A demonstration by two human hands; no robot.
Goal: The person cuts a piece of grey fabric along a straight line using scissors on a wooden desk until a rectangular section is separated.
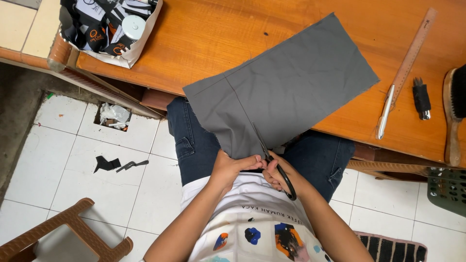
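Our right hand [277,175] works the black-handled scissors [273,162], blades pointing up the chalk line, while our left hand [233,167] pinches the grey rectangular cloth [286,85] just beside them.

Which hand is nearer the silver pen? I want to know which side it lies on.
Right. The right hand, holding scissors, sits below-left of the silver pen; the left hand is farther left.
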